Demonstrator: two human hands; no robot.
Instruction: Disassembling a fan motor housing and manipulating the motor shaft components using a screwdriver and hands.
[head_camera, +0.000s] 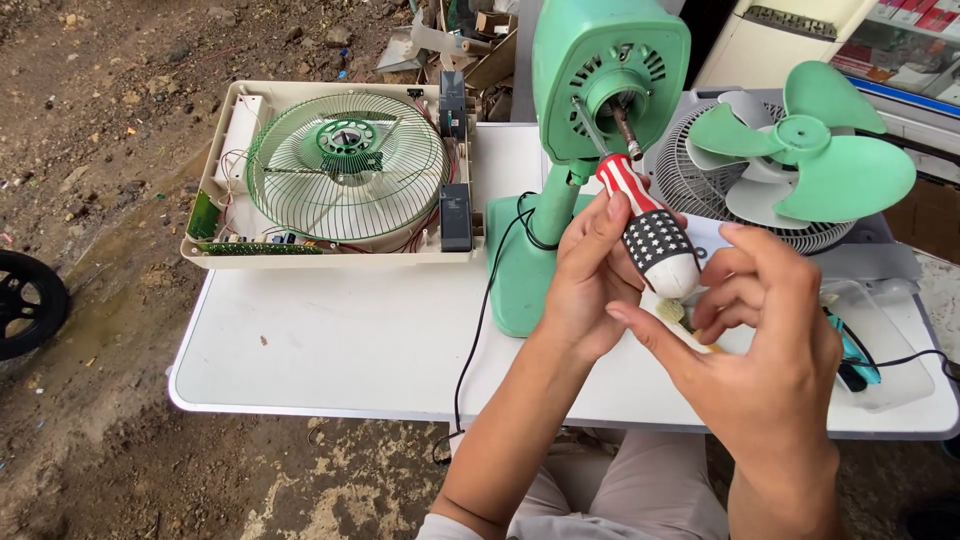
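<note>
Left hand (590, 275) clamped around screwdriver (650, 235), tip at green fan motor housing (610, 75). Right hand (770, 350) half-curled, fingers apart, just beside handle. Loose fan blade (810, 145) on desk (330, 340).

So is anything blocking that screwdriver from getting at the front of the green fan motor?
Nothing visible does. The left hand holds the striped screwdriver, and its shaft runs straight up to the face of the green motor housing. The blade and grille lie off to the sides; the right hand is below the handle.
</note>
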